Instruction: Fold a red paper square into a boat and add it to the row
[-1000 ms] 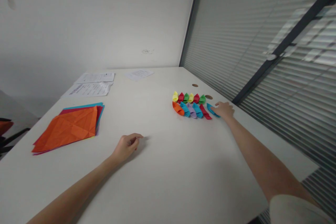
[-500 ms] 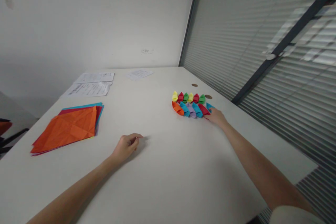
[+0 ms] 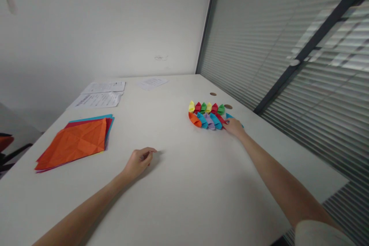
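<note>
My left hand rests on the white table, loosely curled, with the forefinger stretched out and nothing visible in its grasp. To the right, my right hand reaches the near row of folded paper pieces, its fingertips closed on a red folded paper piece. A blue folded piece lies just behind that hand, partly hidden. Further left in the row are blue, lilac and orange pieces. Behind runs a second row with yellow, red and green pieces.
A stack of coloured paper sheets, orange on top, lies at the left. Printed papers are at the table's far left, with another sheet at the back. Window blinds line the right side. A chair part shows beyond the left edge.
My right hand has shifted slightly left along the near row, onto the red piece; more of the blue piece behind it now shows. My left hand has stayed in place.
</note>
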Demonstrator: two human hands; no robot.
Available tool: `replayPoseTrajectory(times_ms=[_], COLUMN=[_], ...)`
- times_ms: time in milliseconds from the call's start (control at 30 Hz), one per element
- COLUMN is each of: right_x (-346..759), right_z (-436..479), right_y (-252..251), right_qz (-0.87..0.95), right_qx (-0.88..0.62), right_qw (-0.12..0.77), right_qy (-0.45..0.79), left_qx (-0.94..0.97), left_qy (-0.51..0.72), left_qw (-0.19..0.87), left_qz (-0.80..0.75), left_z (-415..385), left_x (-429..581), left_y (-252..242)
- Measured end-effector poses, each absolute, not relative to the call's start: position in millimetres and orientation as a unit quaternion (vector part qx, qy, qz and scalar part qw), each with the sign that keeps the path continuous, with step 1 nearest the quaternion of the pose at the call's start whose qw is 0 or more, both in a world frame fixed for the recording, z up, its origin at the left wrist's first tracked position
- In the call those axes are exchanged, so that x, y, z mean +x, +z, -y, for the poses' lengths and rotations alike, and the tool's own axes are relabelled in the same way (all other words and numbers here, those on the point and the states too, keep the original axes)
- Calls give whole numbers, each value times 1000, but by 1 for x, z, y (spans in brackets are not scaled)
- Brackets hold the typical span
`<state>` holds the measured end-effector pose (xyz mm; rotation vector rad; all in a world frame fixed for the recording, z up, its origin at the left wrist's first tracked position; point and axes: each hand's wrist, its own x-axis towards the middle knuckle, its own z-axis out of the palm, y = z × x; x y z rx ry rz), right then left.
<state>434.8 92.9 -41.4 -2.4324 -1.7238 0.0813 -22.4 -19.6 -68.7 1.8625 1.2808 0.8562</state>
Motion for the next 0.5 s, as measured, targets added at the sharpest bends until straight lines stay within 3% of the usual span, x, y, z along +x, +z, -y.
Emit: replayPoseTrajectory(times_ms=[500], right_x=[454], right_z=[-115], right_y=[-15], right_qz=[533], right_qx=[-840], right_qw=[106], right_qy=[11], left_qx=[715], left_qy=[326], left_qw=[361], left_qz=[-503], left_z=[20], left_x=[-22], left_y=[-67])
